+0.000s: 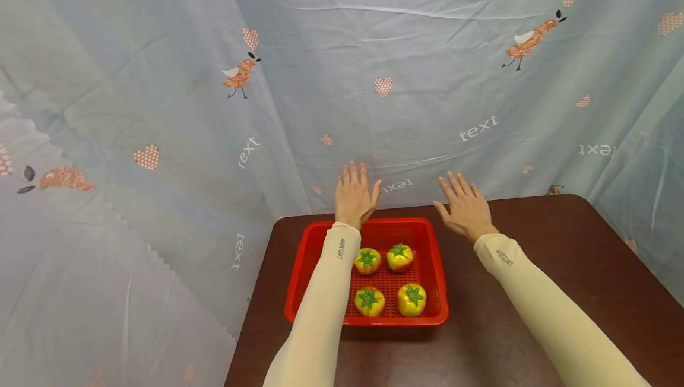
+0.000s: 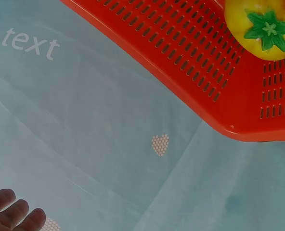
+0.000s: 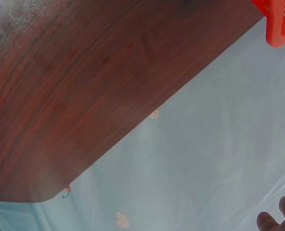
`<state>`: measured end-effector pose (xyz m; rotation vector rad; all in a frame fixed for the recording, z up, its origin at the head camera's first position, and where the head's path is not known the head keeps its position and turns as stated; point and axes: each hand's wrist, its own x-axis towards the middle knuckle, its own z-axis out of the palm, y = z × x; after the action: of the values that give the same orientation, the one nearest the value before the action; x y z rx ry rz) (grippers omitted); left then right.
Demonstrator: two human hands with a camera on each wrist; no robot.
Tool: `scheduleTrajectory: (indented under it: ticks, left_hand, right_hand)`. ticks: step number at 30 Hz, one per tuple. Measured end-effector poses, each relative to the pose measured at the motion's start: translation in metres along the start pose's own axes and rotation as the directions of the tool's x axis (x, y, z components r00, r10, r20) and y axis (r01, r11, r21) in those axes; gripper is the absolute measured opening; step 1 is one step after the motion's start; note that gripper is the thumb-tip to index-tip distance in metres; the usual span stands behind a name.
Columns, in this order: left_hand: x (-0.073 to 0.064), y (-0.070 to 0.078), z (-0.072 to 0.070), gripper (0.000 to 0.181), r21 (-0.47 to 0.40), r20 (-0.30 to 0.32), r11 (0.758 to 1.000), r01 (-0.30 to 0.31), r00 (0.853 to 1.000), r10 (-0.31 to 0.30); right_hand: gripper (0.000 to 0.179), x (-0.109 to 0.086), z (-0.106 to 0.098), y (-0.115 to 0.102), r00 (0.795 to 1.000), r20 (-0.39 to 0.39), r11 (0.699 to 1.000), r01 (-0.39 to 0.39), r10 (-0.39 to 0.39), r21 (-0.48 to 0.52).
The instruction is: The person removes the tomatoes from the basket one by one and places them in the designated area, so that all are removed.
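Note:
My left hand (image 1: pixel 352 198) is held out over the far side of a red plastic basket (image 1: pixel 439 292), its fingers straight and the palm turned down. Off to the right of the basket, my right hand (image 1: pixel 466 209) hovers near the table's back edge with fingers spread. Neither hand holds anything. Inside the basket lie several yellow-red tomatoes with green star-shaped tops, among them a front right tomato (image 1: pixel 411 300) and a back right tomato (image 1: pixel 399 257). The left forearm hides the basket's left part. In the left wrist view, one tomato (image 2: pixel 265 29) shows near a basket corner.
The basket stands on the left part of a dark brown table (image 1: pixel 534 244) with rounded corners. A pale blue-grey curtain (image 1: pixel 385 132) with birds, hearts and lettering hangs behind the table and along its sides.

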<state>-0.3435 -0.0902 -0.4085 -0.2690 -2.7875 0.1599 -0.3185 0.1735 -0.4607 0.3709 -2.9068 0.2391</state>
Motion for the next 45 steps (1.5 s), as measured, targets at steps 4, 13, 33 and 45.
scheduleTrajectory:
  ticks: [4, 13, 33, 45]
  left_hand:
    - [-0.002, -0.004, 0.002, 0.069, -0.010, -0.009, 1.000, 0.011, 1.000, -0.011]
    - [-0.010, -0.017, 0.005, 0.071, -0.075, 0.047, 0.994, 0.074, 0.996, -0.070]
    - [-0.023, -0.046, 0.015, 0.070, -0.113, 0.034, 0.988, 0.106, 0.994, -0.103]
    - [-0.036, -0.072, 0.024, 0.069, -0.175, 0.038, 0.974, 0.144, 0.989, -0.140]
  right_hand:
    - [0.068, -0.003, 0.002, -0.001, 1.000, 0.010, 1.000, 0.002, -0.002, 0.007]
    - [0.069, -0.011, 0.009, -0.008, 0.999, 0.012, 0.999, 0.046, -0.046, 0.011]
    - [0.067, -0.035, 0.030, -0.023, 0.989, -0.051, 0.990, 0.137, -0.136, 0.021]
    - [0.070, -0.054, 0.040, -0.037, 0.989, -0.036, 0.987, 0.144, -0.142, 0.074]
